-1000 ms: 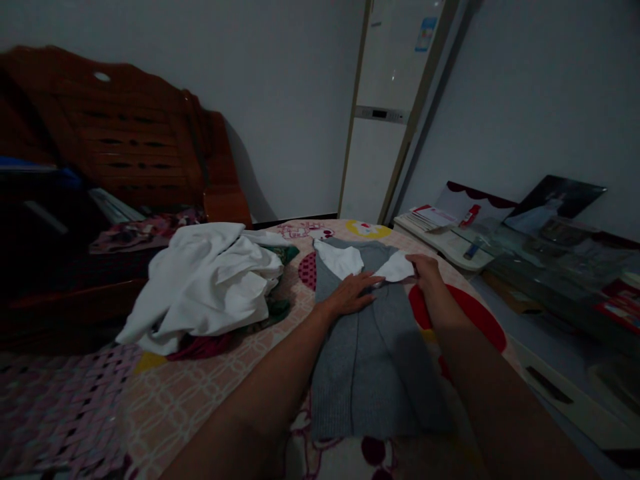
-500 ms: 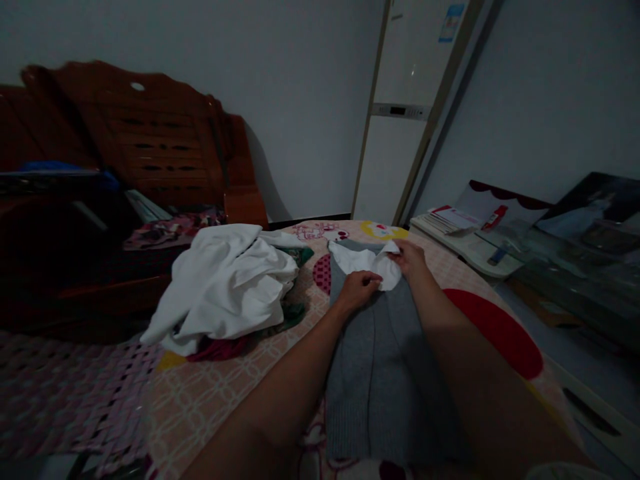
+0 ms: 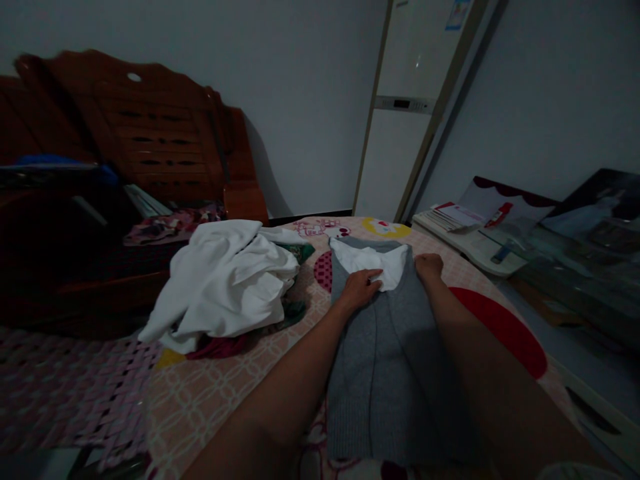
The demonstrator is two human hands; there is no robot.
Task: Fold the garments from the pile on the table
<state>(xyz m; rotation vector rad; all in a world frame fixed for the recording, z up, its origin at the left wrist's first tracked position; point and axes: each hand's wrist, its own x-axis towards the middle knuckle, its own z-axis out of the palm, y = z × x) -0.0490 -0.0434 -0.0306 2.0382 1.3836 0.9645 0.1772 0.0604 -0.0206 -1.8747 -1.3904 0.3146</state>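
A grey knitted sweater (image 3: 395, 373) lies folded lengthwise on the round table, its ribbed hem towards me. White cloth (image 3: 395, 263) fills its V-shaped neckline at the far end. My left hand (image 3: 362, 288) lies on the lower left of that neckline, fingers stretched over the white cloth. At the sweater's right shoulder edge, my right hand (image 3: 429, 268) is closed, with its fingers curled in at the grey knit; the fingertips are hidden. To the left sits a crumpled heap of white clothing (image 3: 225, 280), with green and dark red fabric showing beneath it.
A patterned cloth covers the table (image 3: 210, 393). Behind on the left stands a carved wooden chair (image 3: 155, 133) with things piled on it. A tall white cabinet-like unit (image 3: 395, 153) stands at the wall. On the right, a glass-topped stand (image 3: 540, 267) holds papers and a picture.
My right hand has let go of the white cloth and moved right to the sweater's shoulder edge. The white cloth now lies flatter in the neckline. My left hand has stayed nearly in place.
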